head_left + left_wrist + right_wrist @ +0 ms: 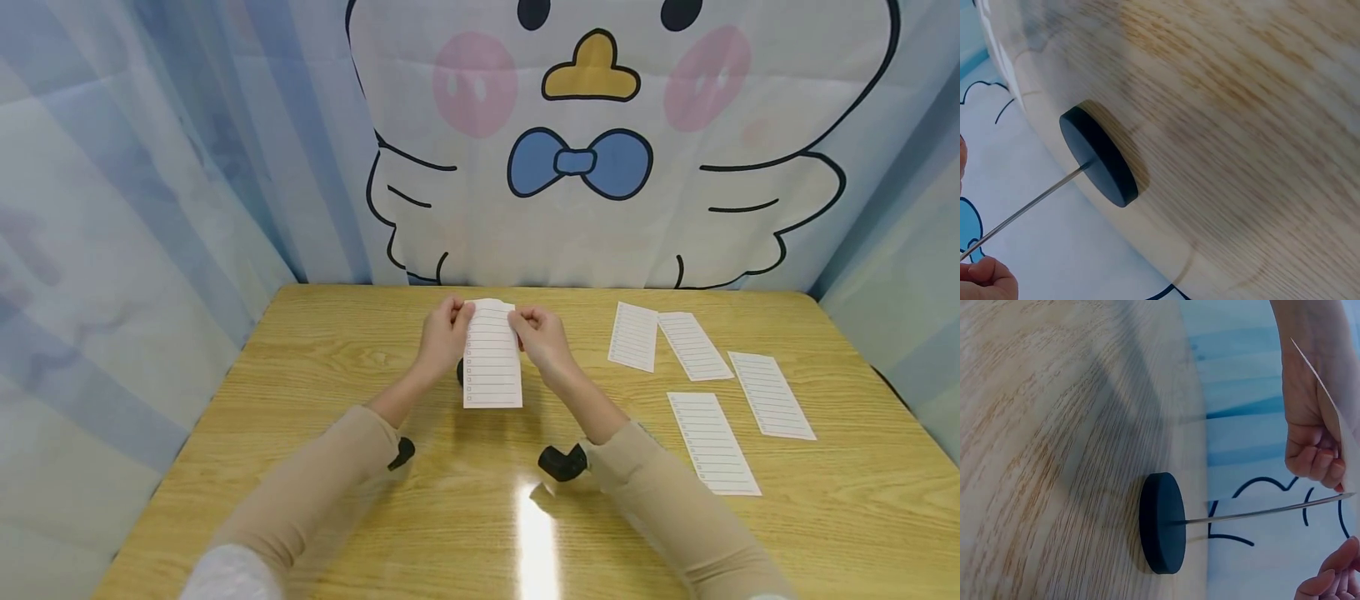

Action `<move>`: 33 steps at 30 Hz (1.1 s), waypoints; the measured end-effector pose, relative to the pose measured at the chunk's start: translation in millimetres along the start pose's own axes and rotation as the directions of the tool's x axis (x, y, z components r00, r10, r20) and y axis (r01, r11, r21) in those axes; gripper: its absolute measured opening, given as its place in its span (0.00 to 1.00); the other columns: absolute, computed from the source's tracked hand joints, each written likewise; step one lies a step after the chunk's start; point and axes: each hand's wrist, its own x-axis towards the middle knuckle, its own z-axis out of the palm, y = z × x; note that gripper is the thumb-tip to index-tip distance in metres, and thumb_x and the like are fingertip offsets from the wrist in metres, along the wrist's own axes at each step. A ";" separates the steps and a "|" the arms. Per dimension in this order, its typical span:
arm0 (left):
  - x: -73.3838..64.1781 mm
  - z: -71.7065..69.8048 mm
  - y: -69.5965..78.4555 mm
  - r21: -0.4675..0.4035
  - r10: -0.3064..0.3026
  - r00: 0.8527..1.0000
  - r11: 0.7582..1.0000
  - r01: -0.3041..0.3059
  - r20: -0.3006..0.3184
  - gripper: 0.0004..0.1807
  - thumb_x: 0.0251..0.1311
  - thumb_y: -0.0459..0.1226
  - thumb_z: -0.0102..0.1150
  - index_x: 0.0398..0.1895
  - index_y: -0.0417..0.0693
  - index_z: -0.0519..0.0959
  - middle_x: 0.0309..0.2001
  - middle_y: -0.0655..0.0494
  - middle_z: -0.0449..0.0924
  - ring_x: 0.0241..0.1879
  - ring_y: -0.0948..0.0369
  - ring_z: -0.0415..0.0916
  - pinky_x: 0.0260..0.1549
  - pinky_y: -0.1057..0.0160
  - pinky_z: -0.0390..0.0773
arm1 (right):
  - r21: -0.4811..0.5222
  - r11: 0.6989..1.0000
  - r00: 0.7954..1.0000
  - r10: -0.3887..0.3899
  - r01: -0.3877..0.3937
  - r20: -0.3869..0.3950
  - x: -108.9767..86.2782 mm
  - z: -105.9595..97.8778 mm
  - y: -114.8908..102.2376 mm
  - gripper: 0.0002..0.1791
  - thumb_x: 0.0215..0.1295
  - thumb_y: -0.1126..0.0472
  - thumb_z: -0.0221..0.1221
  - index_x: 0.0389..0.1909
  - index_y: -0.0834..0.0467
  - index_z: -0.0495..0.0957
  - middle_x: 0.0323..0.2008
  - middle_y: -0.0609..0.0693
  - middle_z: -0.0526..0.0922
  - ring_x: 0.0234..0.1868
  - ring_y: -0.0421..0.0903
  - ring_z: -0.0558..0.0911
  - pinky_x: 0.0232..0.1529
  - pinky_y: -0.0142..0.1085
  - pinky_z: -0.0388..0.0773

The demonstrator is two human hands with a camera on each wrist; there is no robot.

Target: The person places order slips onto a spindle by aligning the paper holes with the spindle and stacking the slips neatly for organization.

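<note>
Left hand (442,337): pinches the upper left edge of the held sheet (492,360); if it bore down harder than the other side, we judge the paper could skew or crease.
Spike (1272,509): rises thin and metallic from a round black base (1162,524) on the tabletop (862,508); we cannot tell whether its tip touches or has pierced the paper. Masked by the sheet, it could prick a finger, and an off-centre push might tip the base.
Paper's place: up off the tabletop, slightly left of the middle of its far edge; gripped only near the top, it could buckle if pressed on the rod.
Right hand (546,340): pinches the upper right edge; a sideways tug could tear the paper, we think.
Loose sheets (772,395): four lie toward the tabletop's far right corner; the right sleeve (663,504), near the closest one, could brush it askew if that arm swung outward.
Left margin: we see a column of small checkboxes.
Ruled face: white, narrow, taller than wide, crossed by thin dark lines; its top edge looks uneven to us.
Lower right corner: square and unfolded, as far as we see.
</note>
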 end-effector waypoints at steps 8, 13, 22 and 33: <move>-0.8 5.2 -6.4 0.011 0.081 0.996 0.997 -0.080 -0.043 0.11 0.67 0.34 0.46 0.31 0.33 0.70 0.19 0.53 0.64 0.19 0.62 0.60 0.16 0.71 0.60 | 0.037 0.999 0.999 -0.022 0.021 0.031 -0.6 1.0 2.8 0.13 0.69 0.61 0.48 0.41 0.69 0.72 0.22 0.48 0.71 0.23 0.39 0.70 0.25 0.27 0.69; -0.9 6.8 -7.4 0.012 0.080 0.996 0.997 -0.080 -0.044 0.11 0.68 0.34 0.45 0.32 0.33 0.70 0.19 0.52 0.65 0.19 0.62 0.60 0.16 0.71 0.60 | 0.040 0.999 0.999 -0.015 0.014 0.034 -0.3 1.3 3.3 0.13 0.69 0.61 0.48 0.42 0.69 0.72 0.24 0.48 0.73 0.24 0.39 0.71 0.27 0.28 0.71; -1.5 6.0 -8.3 0.019 0.074 0.996 0.997 -0.074 -0.055 0.11 0.67 0.34 0.45 0.34 0.32 0.71 0.21 0.50 0.67 0.20 0.61 0.62 0.17 0.71 0.61 | 0.015 1.000 1.000 -0.005 0.004 0.022 0.0 2.1 2.2 0.14 0.69 0.60 0.49 0.43 0.68 0.72 0.25 0.49 0.72 0.25 0.40 0.71 0.28 0.30 0.71; -2.4 8.6 -6.1 0.031 0.093 0.994 0.995 -0.092 -0.049 0.11 0.68 0.34 0.44 0.35 0.32 0.71 0.22 0.47 0.70 0.20 0.61 0.64 0.17 0.71 0.64 | 0.039 0.999 1.000 -0.005 0.004 0.027 -0.7 4.9 3.4 0.13 0.68 0.63 0.48 0.41 0.70 0.71 0.23 0.48 0.72 0.22 0.37 0.70 0.24 0.26 0.69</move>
